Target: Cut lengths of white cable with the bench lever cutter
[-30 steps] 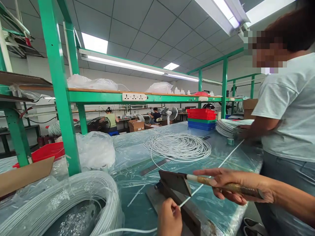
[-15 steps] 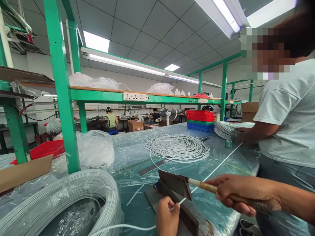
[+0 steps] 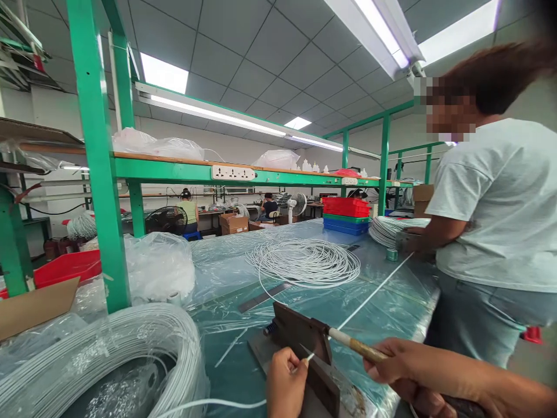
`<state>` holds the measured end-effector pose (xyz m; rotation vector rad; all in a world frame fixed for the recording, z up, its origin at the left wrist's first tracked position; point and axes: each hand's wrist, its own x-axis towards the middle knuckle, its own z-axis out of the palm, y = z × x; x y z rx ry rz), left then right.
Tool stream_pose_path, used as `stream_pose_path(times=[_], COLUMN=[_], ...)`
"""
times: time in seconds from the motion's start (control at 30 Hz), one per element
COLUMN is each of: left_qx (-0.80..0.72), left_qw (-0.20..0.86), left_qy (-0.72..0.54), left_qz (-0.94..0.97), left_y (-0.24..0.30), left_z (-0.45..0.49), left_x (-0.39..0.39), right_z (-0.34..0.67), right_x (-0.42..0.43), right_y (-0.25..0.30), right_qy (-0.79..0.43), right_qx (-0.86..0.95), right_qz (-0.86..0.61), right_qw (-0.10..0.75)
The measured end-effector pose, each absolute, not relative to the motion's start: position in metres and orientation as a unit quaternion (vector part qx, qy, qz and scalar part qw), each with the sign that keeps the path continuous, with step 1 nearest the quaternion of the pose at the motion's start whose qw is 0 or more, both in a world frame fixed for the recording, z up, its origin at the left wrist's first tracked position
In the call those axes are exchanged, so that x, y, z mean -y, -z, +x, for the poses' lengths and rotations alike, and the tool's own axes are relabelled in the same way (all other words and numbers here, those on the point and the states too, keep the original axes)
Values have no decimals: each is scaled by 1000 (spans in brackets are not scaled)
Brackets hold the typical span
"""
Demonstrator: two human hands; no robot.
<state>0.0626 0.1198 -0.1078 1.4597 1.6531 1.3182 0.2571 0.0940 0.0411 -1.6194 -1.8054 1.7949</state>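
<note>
Left hand (image 3: 285, 388) grip pinches white cable (image 3: 369, 295); right hand (image 3: 409, 374) grip closed round cutter handle (image 3: 354, 345), fingers half cropped.

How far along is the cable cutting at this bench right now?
Looks done: a loose pile of white cable lies on the table. In hand: the left hand pinches the cable end at the cutter blade; the right hand grips the lever handle. Left: a large wrapped cable coil remains.

2 bare hands, left hand (image 3: 285, 386) & right hand (image 3: 402, 368); forearms uncovered, no gloves/sleeves/rings visible.
</note>
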Motion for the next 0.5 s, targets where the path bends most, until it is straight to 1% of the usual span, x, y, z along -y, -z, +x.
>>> stream_pose_path(times=[0.17, 0.27, 0.33, 0.43, 0.5], left_qx=[-601, -597, -617, -655, -666], left_qw=[292, 282, 252, 165, 128], left_qy=[-493, -473, -436, -354, -317], left_qz=[557, 584, 605, 647, 663], left_y=[111, 109, 105, 95, 90], left_z=[62, 63, 62, 61, 60], left_x=[-119, -116, -112, -107, -105], right_z=[253, 252, 252, 252, 252], right_x=[-91, -90, -90, -89, -89], right_y=[-48, -51, -51, -50, -50], right_qy=[-593, -592, -588, -571, -565], right_qx=[594, 589, 593, 607, 613], right_qz=[-540, -547, -547, -550, -550], right_qw=[66, 59, 57, 58, 56])
